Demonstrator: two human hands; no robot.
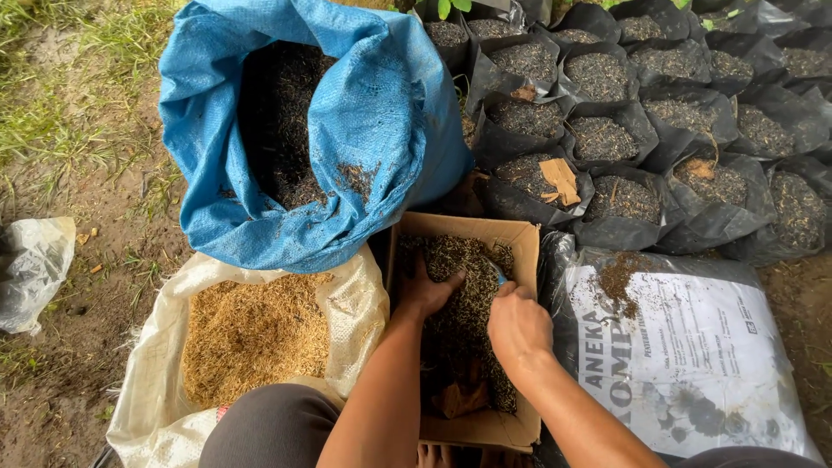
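A cardboard box (485, 229) in front of me holds a dark mix of soil and husks (459, 256). My left hand (425, 289) rests flat on the mix at the box's left side, fingers spread. My right hand (518, 327) is closed around a small blue-handled tool (500, 276), its tip dug into the mix. Both forearms reach in from the bottom of the view.
A big blue sack (373, 121) of dark charred husk stands behind the box. A white sack (347, 295) of golden husk lies at the left. A printed black-and-white bag (693, 355) lies at the right. Several filled black grow bags (607, 139) stand behind. A crumpled plastic bag (30, 269) lies far left.
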